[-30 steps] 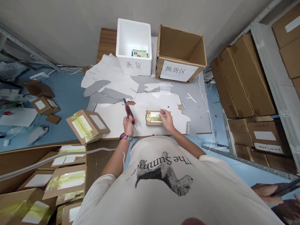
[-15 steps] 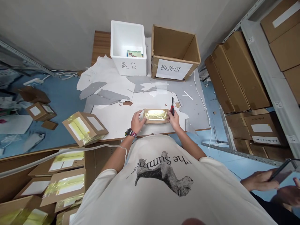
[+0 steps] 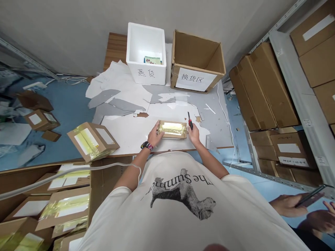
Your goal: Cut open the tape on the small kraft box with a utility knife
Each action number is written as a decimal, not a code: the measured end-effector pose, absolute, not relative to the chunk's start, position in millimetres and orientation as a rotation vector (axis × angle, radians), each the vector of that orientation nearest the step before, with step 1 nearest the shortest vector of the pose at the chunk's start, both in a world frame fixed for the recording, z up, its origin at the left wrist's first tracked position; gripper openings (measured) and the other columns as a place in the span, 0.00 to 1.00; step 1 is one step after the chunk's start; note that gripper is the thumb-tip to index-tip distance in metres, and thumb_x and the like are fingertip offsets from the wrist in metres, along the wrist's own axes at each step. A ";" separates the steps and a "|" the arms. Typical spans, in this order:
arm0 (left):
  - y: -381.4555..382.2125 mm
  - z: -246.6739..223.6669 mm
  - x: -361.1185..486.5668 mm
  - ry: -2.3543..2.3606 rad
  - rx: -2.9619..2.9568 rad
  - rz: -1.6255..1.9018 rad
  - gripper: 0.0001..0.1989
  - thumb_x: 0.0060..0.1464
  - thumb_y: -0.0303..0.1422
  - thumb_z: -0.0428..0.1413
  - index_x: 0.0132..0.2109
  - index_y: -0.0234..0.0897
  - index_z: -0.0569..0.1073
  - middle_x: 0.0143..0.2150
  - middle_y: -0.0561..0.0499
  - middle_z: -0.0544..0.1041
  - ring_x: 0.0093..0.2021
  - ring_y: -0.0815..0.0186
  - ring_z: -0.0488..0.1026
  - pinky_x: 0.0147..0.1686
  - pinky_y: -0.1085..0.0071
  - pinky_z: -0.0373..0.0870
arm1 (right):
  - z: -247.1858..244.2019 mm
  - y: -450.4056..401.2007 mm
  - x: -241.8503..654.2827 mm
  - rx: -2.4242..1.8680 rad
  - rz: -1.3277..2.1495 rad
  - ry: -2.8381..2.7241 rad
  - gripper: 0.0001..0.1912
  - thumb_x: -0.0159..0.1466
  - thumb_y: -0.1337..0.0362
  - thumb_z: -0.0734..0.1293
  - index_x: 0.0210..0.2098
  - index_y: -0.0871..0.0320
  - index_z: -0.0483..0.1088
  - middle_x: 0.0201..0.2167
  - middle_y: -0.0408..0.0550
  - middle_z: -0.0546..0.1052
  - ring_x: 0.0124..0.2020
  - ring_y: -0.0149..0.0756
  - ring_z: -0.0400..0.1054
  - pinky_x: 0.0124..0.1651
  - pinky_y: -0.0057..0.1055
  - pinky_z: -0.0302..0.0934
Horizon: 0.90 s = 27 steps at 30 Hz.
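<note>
A small cardboard box (image 3: 172, 129) with shiny yellow tape and a white label lies near the table's front edge. My left hand (image 3: 155, 134) grips its left end, the thumb on top. At the box's right end, a little apart from it, my right hand (image 3: 193, 134) is closed round a red and black utility knife (image 3: 190, 123), whose blade points up and away from me.
Behind stand a white foam box (image 3: 151, 75) and an open carton (image 3: 196, 80). A taped carton (image 3: 91, 142) sits at the table's left corner. Cartons fill a bin lower left and a shelf right. Another person's hand (image 3: 289, 205) holds a phone lower right.
My right hand has drawn slightly away from the box's end, and the knife now tilts more to the left. My left hand has closed further round the left end.
</note>
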<state>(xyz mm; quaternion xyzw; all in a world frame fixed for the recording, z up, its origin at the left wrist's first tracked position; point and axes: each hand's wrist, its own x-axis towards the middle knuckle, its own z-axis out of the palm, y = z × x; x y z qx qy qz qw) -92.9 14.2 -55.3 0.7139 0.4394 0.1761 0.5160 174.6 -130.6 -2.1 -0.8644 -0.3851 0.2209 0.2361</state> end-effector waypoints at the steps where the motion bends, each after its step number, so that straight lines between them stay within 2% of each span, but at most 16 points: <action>1: 13.2 -55.5 -94.3 1.024 1.727 0.434 0.47 0.67 0.44 0.63 0.88 0.49 0.60 0.82 0.43 0.71 0.71 0.44 0.78 0.62 0.53 0.80 | 6.7 -130.4 174.7 -2.362 0.575 -1.102 0.29 0.83 0.52 0.52 0.68 0.60 0.73 0.54 0.61 0.86 0.54 0.52 0.82 0.57 0.41 0.74; 4: 10.5 -57.9 -97.1 0.972 1.713 0.453 0.46 0.67 0.44 0.63 0.87 0.47 0.61 0.84 0.44 0.69 0.74 0.46 0.74 0.65 0.54 0.79 | 36.8 -124.5 169.8 -2.322 0.689 -1.409 0.27 0.83 0.53 0.57 0.74 0.55 0.71 0.59 0.59 0.86 0.58 0.54 0.81 0.60 0.41 0.72; 7: 10.9 -61.5 -98.0 0.976 1.632 0.445 0.48 0.64 0.46 0.65 0.87 0.51 0.62 0.84 0.45 0.69 0.67 0.50 0.79 0.62 0.57 0.80 | 61.7 -110.7 160.8 -2.316 0.863 -1.848 0.23 0.83 0.56 0.61 0.73 0.50 0.73 0.60 0.57 0.87 0.57 0.55 0.82 0.59 0.41 0.71; 13: 14.7 -66.2 -94.5 0.952 1.585 0.451 0.51 0.58 0.46 0.67 0.86 0.51 0.63 0.81 0.44 0.73 0.58 0.55 0.81 0.52 0.62 0.82 | 76.4 -76.5 144.5 -2.367 0.847 -2.300 0.20 0.84 0.57 0.60 0.69 0.52 0.76 0.58 0.61 0.87 0.59 0.57 0.82 0.60 0.43 0.69; 20: 14.8 -67.3 -94.6 0.934 1.609 0.448 0.54 0.57 0.46 0.66 0.87 0.50 0.60 0.76 0.46 0.78 0.58 0.56 0.82 0.60 0.60 0.81 | 75.5 -53.8 132.2 -2.293 0.803 -2.469 0.19 0.85 0.58 0.60 0.68 0.52 0.75 0.58 0.60 0.87 0.60 0.55 0.82 0.61 0.42 0.69; 27: 16.0 -67.8 -96.5 0.931 1.655 0.461 0.52 0.58 0.45 0.67 0.86 0.48 0.63 0.78 0.45 0.76 0.60 0.53 0.82 0.66 0.54 0.78 | 74.9 -54.5 134.7 -2.311 0.833 -2.489 0.20 0.83 0.60 0.62 0.68 0.54 0.77 0.58 0.61 0.87 0.59 0.56 0.82 0.60 0.43 0.69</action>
